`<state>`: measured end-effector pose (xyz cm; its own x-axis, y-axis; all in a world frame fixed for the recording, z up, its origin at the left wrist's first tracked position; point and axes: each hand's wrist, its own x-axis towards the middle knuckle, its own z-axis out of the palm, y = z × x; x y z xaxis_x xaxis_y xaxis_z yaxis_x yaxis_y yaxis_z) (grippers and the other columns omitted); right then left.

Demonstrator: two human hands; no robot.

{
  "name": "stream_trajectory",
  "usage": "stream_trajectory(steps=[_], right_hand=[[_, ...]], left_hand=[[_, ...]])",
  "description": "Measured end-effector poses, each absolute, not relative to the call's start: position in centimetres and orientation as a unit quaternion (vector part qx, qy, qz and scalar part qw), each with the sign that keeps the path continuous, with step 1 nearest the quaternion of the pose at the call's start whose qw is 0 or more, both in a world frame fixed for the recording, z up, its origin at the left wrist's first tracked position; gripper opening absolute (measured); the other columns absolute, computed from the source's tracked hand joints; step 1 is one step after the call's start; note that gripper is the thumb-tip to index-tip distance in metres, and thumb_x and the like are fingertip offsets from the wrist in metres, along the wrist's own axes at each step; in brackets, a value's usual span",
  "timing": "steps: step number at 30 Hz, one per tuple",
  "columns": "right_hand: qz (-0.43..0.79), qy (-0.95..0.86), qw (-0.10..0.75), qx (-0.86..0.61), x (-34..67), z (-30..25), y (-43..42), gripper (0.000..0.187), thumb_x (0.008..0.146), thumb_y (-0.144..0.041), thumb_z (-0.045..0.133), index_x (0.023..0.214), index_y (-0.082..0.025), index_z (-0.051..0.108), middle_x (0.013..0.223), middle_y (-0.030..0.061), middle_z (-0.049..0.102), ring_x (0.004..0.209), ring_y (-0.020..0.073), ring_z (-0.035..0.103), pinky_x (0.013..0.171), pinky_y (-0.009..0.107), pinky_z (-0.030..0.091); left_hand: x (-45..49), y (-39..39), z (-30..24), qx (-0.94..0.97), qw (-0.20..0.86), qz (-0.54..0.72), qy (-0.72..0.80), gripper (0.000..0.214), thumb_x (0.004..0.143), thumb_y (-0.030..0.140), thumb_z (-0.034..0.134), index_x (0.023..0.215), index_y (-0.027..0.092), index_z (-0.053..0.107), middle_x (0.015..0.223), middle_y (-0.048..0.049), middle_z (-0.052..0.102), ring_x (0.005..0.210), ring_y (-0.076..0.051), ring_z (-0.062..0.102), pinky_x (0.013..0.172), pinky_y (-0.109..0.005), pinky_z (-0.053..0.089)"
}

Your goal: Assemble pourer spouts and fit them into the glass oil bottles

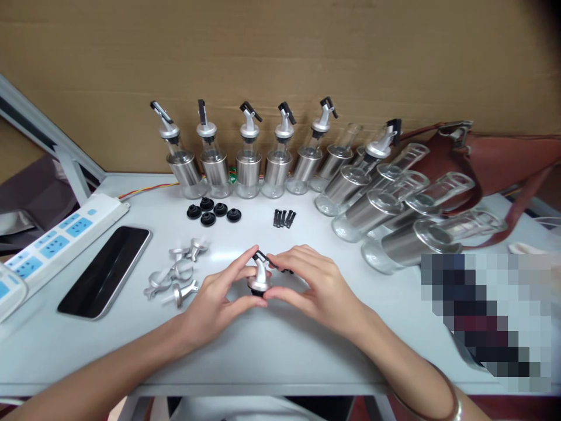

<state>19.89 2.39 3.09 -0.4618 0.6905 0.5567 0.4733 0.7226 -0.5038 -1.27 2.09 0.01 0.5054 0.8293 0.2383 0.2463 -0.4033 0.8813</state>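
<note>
Near the front middle of the table, my left hand [214, 298] and my right hand [319, 286] both hold a silver pourer spout [260, 279] upright. It has a black flip lever [261, 256] on top and a black stopper below. Fingertips of both hands are at the lever, and both thumbs are low by the base. Several loose silver spouts [182, 270] lie left of my left hand. Beyond my hands are several black rubber stoppers [208, 218] and a short row of small black levers [284, 218]. Something small and dark shows partly beneath my right fingers.
Along the cardboard back stand several glass bottles [249, 169] with pourers fitted; more bottles, mostly open-necked [397, 234], crowd the right. A brown bag [504, 169] sits behind them. At left lie a phone [105, 272] and a power strip [56, 242]. A blurred-out patch covers the right side.
</note>
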Motion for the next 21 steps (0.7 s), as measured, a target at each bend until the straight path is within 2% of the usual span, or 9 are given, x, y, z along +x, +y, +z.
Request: stream_trajectory(steps=[4,7,10,16,21], right_hand=[[0.105,-0.854,0.384,-0.335,19.77,3.01,2.26,0.026,0.095,-0.038,0.054,0.101,-0.013,0.060,0.078,0.0086,0.071,0.069,0.0192,0.064,0.066,0.032,0.050],[0.082,-0.864,0.366,-0.335,19.78,2.94,2.18,0.024,0.097,-0.035,0.052,0.101,-0.013,0.060,0.078,0.0086,0.071,0.066,0.0188,0.063,0.065,0.033,0.049],[0.083,-0.866,0.355,-0.342,19.81,2.74,2.18,0.022,0.097,-0.033,0.052,0.102,-0.013,0.060,0.079,0.0088,0.071,0.066,0.0189,0.063,0.065,0.033,0.048],[0.094,-0.863,0.353,-0.348,19.73,2.58,2.22,0.022,0.098,-0.033,0.050,0.104,-0.014,0.060,0.079,0.0082,0.070,0.068,0.0190,0.063,0.067,0.032,0.048],[0.101,-0.863,0.340,-0.361,19.74,2.82,2.32,0.024,0.099,-0.031,0.046,0.108,-0.012,0.058,0.081,0.0090,0.069,0.071,0.0200,0.062,0.067,0.033,0.049]], left_hand=[[-1.21,2.13,0.15,0.756,0.421,0.348,0.362,0.066,0.087,0.038,0.066,0.145,0.027,0.036,0.106,-0.0070,0.073,0.090,-0.020,0.071,0.068,-0.022,0.060],[-1.15,2.17,0.25,0.740,0.440,0.343,0.376,0.067,0.086,0.041,0.067,0.144,0.025,0.039,0.107,-0.0069,0.073,0.084,-0.019,0.070,0.064,-0.022,0.060],[-1.12,2.25,0.20,0.724,0.456,0.345,0.386,0.067,0.084,0.042,0.068,0.143,0.024,0.041,0.107,-0.0074,0.074,0.084,-0.019,0.070,0.068,-0.024,0.060],[-1.20,2.35,-0.11,0.714,0.456,0.350,0.400,0.072,0.079,0.042,0.074,0.141,0.023,0.042,0.096,-0.0059,0.074,0.087,-0.020,0.068,0.086,-0.031,0.056],[-1.20,2.28,-0.22,0.712,0.471,0.343,0.391,0.077,0.082,0.037,0.072,0.147,0.025,0.033,0.112,-0.0083,0.071,0.102,-0.021,0.066,0.090,-0.033,0.056]])
